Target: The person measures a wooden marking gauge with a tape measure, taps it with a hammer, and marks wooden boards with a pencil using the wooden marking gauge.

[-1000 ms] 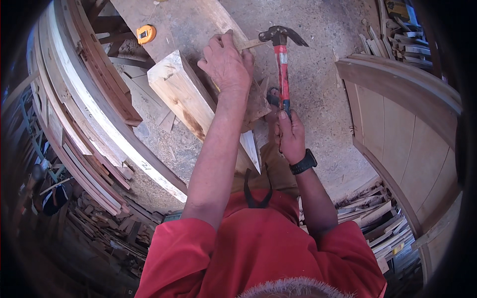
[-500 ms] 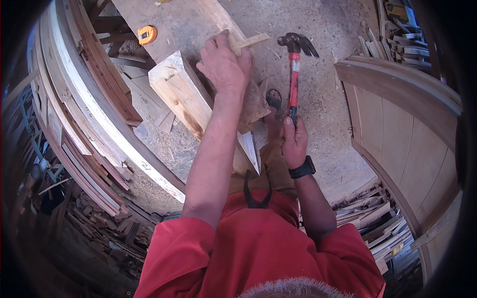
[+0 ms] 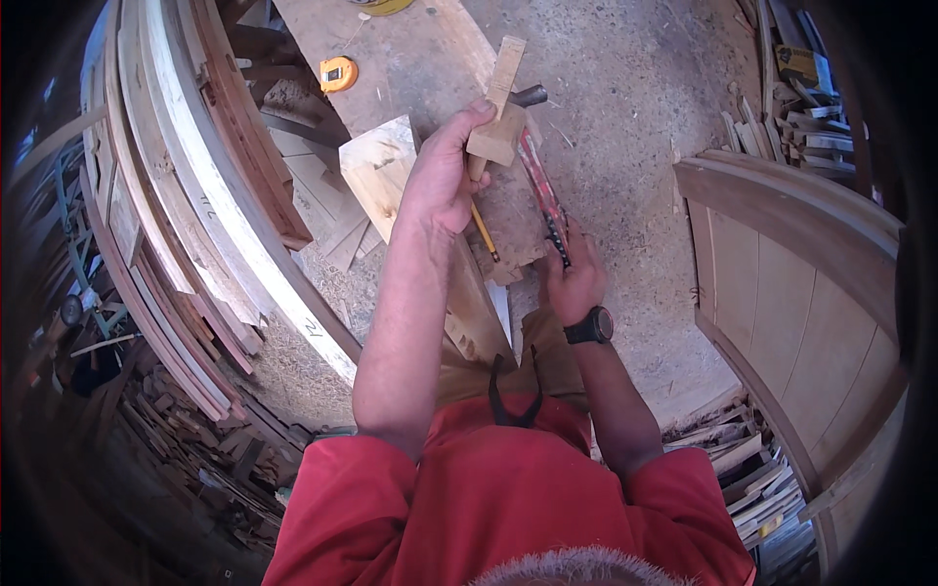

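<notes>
My left hand (image 3: 442,171) is closed around a wooden marking gauge (image 3: 495,135), a small block with a flat stem through it, held above the timbers. In my right hand (image 3: 576,276) is a hammer (image 3: 543,181) with a red and black handle. Its head is partly hidden behind the gauge, so I cannot tell whether they touch. A yellow pencil (image 3: 486,232) shows just below my left hand. Under that forearm a thick squared timber (image 3: 376,168) runs toward my lap.
An orange tape measure (image 3: 339,74) lies on a board (image 3: 410,59) farther away. Long curved boards (image 3: 210,195) stand at the left. A panelled wooden door (image 3: 782,264) leans at the right, with offcuts (image 3: 811,127) stacked beyond it.
My left hand has lifted the marking gauge and turned it more upright. The hammer has swung left, bringing its head behind the gauge. The pencil has come into view.
</notes>
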Demonstrator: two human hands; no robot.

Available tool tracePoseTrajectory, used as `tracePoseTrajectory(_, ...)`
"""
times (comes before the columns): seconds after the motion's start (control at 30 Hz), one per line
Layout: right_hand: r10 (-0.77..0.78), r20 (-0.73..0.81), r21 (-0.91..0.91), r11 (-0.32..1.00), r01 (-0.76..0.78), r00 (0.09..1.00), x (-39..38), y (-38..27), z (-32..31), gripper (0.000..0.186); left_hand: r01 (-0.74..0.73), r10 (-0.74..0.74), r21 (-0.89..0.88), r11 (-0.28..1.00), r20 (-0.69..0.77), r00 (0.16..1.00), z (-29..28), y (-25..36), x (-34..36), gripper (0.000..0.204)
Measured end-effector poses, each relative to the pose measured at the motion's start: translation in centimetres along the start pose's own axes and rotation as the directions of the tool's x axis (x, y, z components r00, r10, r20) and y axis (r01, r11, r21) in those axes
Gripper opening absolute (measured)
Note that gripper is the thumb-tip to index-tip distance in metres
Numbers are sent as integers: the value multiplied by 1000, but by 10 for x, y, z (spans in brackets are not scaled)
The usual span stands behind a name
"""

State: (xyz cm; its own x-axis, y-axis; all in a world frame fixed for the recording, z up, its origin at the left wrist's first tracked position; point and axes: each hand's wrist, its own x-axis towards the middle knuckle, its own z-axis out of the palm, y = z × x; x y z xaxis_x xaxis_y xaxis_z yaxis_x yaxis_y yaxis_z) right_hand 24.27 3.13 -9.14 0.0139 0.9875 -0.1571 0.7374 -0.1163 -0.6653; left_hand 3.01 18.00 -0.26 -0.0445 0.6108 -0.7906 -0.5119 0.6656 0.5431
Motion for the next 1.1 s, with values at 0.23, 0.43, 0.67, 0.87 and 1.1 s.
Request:
tracePoseTrajectory(0.23, -150, 0, -85, 985, 149, 989, 11, -16, 10, 54, -114, 114, 63, 991, 6, 993, 0, 9, -27, 57)
tracePoseTrajectory(0.43, -148, -99, 340, 924, 173, 984, 59, -68, -31, 43, -304, 303, -8, 953, -47, 952, -18, 7, -53, 63)
tracePoseTrajectory(0.67, -307, 171, 772, 633, 66, 936, 114, -177, -63, 35, -521, 887, 825, 217, 57, 459, -51, -2, -96, 65)
tracePoseTrajectory(0.87, -215, 319, 799, 584, -140, 923, 148, -196, 10, 23, -317, 901, 940, 123, 28, 432, -102, 21, -75, 63)
tracePoseTrajectory(1.1, -123, 363, 754, 622, -213, 924, 156, -200, 46, 26, -612, 509, -18, 791, -537, 673, -134, 7, -32, 51)
